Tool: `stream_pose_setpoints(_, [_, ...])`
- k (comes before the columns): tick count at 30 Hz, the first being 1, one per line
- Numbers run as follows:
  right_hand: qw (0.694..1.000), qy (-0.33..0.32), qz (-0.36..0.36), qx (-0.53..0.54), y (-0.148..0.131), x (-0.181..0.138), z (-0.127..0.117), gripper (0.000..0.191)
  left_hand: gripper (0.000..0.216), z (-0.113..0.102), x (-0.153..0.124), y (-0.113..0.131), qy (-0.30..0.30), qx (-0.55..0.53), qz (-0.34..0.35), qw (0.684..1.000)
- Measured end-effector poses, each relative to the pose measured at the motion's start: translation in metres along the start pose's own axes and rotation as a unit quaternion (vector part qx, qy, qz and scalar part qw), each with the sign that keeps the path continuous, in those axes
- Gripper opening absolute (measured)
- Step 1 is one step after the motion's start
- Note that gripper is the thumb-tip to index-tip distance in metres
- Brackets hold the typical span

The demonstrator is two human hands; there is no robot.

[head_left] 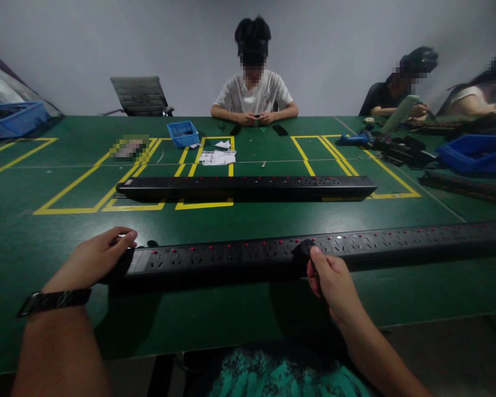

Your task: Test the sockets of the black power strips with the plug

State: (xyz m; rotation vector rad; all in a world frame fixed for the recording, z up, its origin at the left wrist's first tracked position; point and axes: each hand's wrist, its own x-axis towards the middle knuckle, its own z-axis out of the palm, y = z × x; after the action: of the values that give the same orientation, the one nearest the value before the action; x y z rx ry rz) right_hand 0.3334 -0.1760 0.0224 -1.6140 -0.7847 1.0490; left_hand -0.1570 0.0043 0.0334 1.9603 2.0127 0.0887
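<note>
A long black power strip point(248, 255) lies across the near side of the green table, with a row of sockets and small red lights or switches along its top. My left hand point(103, 253) is curled round its left end, beside a pale label; part of the grip is hidden. Midway along the strip, my right hand point(333, 278) is closed on a black plug point(302, 250), which sits against the sockets. Whether its pins are inserted cannot be seen. A second black power strip point(248, 189) rests farther back, roughly parallel.
Yellow tape outlines mark the green table point(273, 218). Farther back are a small blue bin point(182, 134) and white papers point(217, 157). A blue tray point(477, 153) and a dark tool-like object point(405, 151) stand right. A co-worker point(254, 99) sits opposite; two others sit right.
</note>
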Motion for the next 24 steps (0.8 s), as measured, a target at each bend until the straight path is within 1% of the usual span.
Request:
stream_pose_setpoints(5, [1.000, 0.007, 0.003, 0.010, 0.002, 0.000, 0.001, 0.060, 0.059, -0.002, -0.001, 0.003, -0.003, -0.004, -0.026, 1.000])
stream_pose_setpoints(7, [1.000, 0.003, -0.013, 0.015, -0.002, -0.001, 0.000, 0.060, 0.059, -0.002, 0.000, 0.003, -0.003, -0.006, -0.037, 0.999])
stream_pose_setpoints(11, [0.996, 0.008, -0.073, 0.053, -0.024, -0.008, -0.007, 0.060, 0.059, 0.000, 0.001, 0.001, -0.004, -0.016, -0.031, 0.999])
stream_pose_setpoints(14, [0.992, 0.022, -0.089, 0.082, -0.043, -0.013, -0.012, 0.060, 0.059, 0.001, 0.002, -0.002, -0.009, -0.017, -0.021, 1.000])
stream_pose_setpoints(16, [0.993, 0.024, -0.092, 0.066, -0.047, -0.015, -0.013, 0.060, 0.060, 0.001, 0.003, -0.004, -0.011, -0.028, -0.018, 0.999])
stream_pose_setpoints(20, [0.997, -0.002, -0.079, 0.023, -0.038, -0.017, -0.004, 0.062, 0.061, 0.004, 0.005, -0.007, -0.007, -0.036, -0.007, 0.999])
stream_pose_setpoints(22, [0.998, -0.014, -0.055, 0.023, -0.030, -0.017, 0.003, 0.062, 0.062, 0.005, 0.006, -0.008, -0.004, -0.027, -0.003, 1.000])
stream_pose_setpoints(24, [0.999, -0.005, -0.023, 0.038, -0.023, -0.017, 0.009, 0.062, 0.062, 0.005, 0.006, -0.009, -0.006, -0.027, -0.001, 1.000])
